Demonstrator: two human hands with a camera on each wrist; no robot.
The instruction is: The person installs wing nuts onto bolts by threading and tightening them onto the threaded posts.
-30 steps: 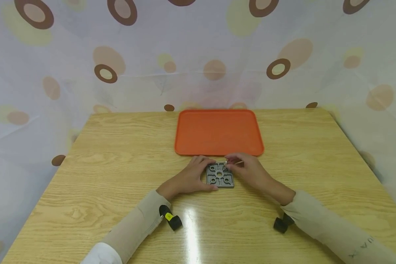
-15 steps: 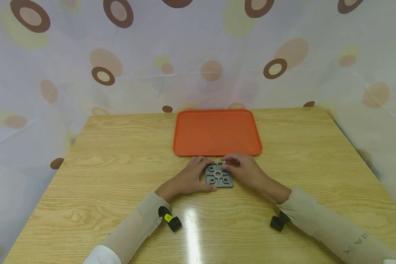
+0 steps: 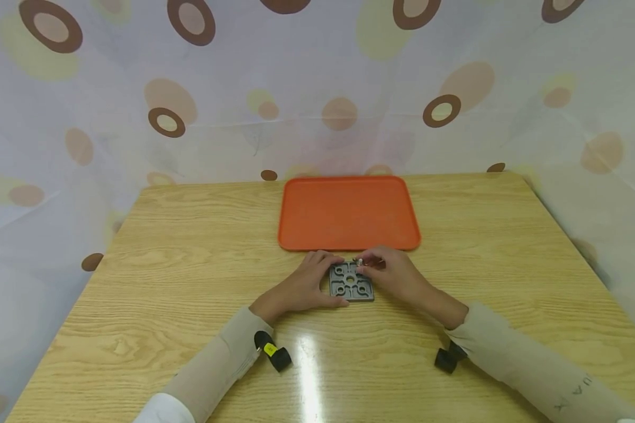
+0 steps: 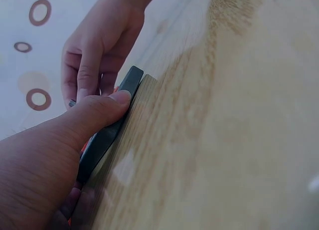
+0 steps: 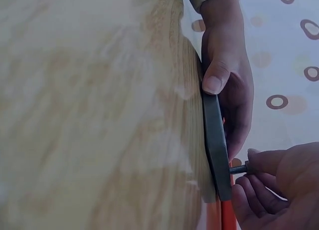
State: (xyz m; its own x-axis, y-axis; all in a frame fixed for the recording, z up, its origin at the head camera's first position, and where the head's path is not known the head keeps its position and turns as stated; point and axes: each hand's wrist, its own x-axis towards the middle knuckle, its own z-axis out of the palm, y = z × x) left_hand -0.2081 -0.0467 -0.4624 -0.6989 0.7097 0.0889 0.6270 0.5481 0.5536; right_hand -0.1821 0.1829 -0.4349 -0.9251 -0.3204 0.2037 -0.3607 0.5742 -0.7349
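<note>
A square grey metal plate (image 3: pixel 351 281) with a centre hole and a round hole near each corner lies on the table. My left hand (image 3: pixel 308 284) grips it from the left, thumb on the near edge and fingers on the far edge. Thumb and fingertips of my right hand (image 3: pixel 398 276) pinch a small metal bolt (image 5: pixel 238 169) at the plate's far right corner. In the right wrist view, the bolt's threaded shank points at the plate's top face, its tip right at the surface. The fingers partly cover that corner hole.
An orange tray (image 3: pixel 349 214) lies just beyond the plate, close to both hands. The wooden table (image 3: pixel 206 247) runs back to a patterned curtain (image 3: pixel 296 76). Black wrist cameras sit under both sleeves.
The bolt has become more upright between my right fingertips over the corner hole. My left hand and the plate have kept their place; the head view has shifted slightly.
</note>
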